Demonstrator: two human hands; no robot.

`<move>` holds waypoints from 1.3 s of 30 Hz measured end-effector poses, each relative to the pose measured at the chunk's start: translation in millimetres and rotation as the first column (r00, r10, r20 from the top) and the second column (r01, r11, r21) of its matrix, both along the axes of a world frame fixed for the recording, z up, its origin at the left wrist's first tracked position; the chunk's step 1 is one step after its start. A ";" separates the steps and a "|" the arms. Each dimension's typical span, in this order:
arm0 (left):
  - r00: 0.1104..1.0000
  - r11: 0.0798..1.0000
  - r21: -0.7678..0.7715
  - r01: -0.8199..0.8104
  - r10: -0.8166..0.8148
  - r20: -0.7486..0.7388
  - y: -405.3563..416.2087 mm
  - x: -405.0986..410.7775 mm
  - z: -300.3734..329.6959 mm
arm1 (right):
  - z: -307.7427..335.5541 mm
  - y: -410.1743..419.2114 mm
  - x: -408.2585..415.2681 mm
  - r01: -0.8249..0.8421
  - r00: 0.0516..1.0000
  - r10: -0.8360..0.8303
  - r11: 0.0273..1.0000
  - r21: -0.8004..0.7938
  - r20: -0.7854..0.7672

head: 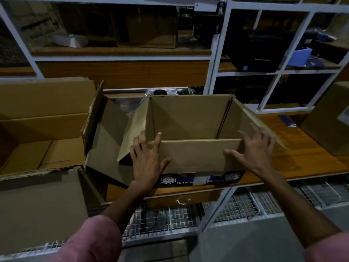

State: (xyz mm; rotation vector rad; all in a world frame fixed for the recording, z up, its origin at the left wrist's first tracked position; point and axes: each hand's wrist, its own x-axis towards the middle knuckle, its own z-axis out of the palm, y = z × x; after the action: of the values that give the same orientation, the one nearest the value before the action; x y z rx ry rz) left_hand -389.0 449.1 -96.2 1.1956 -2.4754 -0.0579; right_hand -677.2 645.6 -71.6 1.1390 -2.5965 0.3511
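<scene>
Plain brown cardboard box (188, 118) on the wooden bench top (294, 161), close to the front edge, mouth turned straight up and all four flaps unfolded. Long axis left to right across the view, parallel with the bench edge, short ends at left and right. Far flap upright; left flap (132, 133) splayed outward and down toward a larger open carton (43, 129) just beside it; right flap (264, 127) leaning out to the right; near flap (200, 156) raised toward the camera. Inner walls plain brown, creased at the corners. Dark printed band (188, 179) along the lower front, with white hexagon emblems, lettering starting "FOR INDU" and a pale scuffed patch over the middle. Left hand (147, 159) flat against the left end of the near flap, fingers straight and spread, tips over the top edge, thumb out along the outer face, clamped on nothing. Right hand (255, 150) at the right front corner, fingers fanned wide over the fold of the right flap, thumb on the near flap, likewise spread rather than curled. Pink sleeves (94, 241) at the bottom of the view. Behind, white metal shelving (213, 53) with dim cartons and dark equipment. Second carton (332, 120) at the far right of the bench, small blue item (287, 121) near it, wire mesh (170, 218) below the bench.
</scene>
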 end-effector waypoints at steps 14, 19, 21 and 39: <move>0.972 0.982 0.187 -0.022 0.064 -0.224 15.0 -18.1 -12.4 | -28.9 23.8 -29.1 -0.069 0.909 0.247 0.884 -0.463 0.336; 0.967 0.986 0.089 0.138 -0.115 -0.228 7.0 -12.3 -20.8 | -37.4 23.1 -37.5 -0.131 0.910 0.302 0.858 -0.497 0.283; 0.971 0.979 0.030 0.204 -0.198 -0.131 2.4 -12.1 -23.0 | -37.8 19.8 -40.4 -0.160 0.913 0.321 0.850 -0.502 0.253; 0.973 0.976 -0.052 0.209 -0.213 -0.089 -25.2 -43.9 39.0 | 24.7 -5.5 -58.3 -0.203 0.962 0.270 0.822 -0.532 0.050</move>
State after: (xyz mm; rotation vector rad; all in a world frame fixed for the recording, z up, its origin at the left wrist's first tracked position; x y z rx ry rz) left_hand -432.9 423.9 -57.2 0.8873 -2.4982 -0.1168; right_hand -735.4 640.1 -46.9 1.2537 -2.2246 1.1407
